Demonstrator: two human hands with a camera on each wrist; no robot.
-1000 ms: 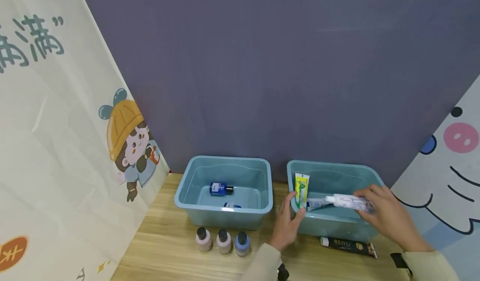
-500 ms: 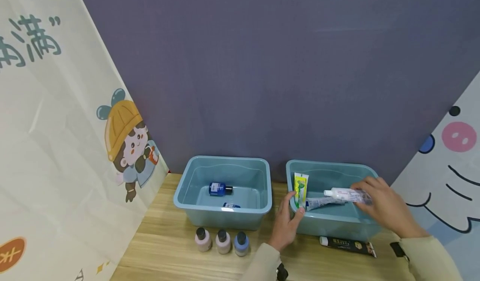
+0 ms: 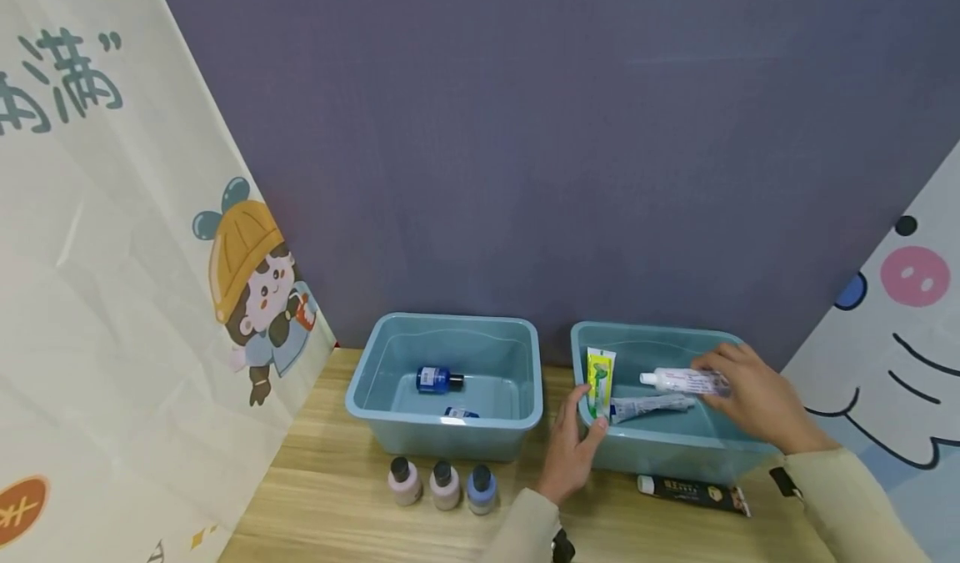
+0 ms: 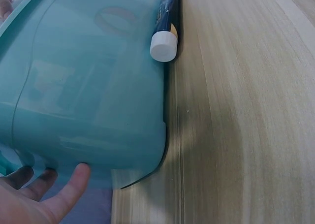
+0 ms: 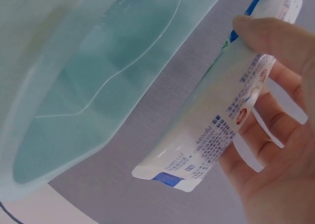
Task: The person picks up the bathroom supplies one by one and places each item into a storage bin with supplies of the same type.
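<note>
The right hand point(image 3: 750, 400) pinches the white tube point(image 3: 678, 380) between thumb and fingers point(image 5: 275, 115), above the right-hand bin point(image 3: 660, 450) near the bench's far edge; the left hand point(image 3: 572, 450), fingers relaxed, steadies the bin's corner; risk: the light pinch may let the tube slip and drop askew

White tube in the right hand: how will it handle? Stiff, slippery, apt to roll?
The white tube probably flexes: the right hand grips its flat crimped tail, and the body looks soft. Likely light, since it stays level above the right bin from an end grip. The glossy skin may slip; the flat tail should stop rolling.
</note>
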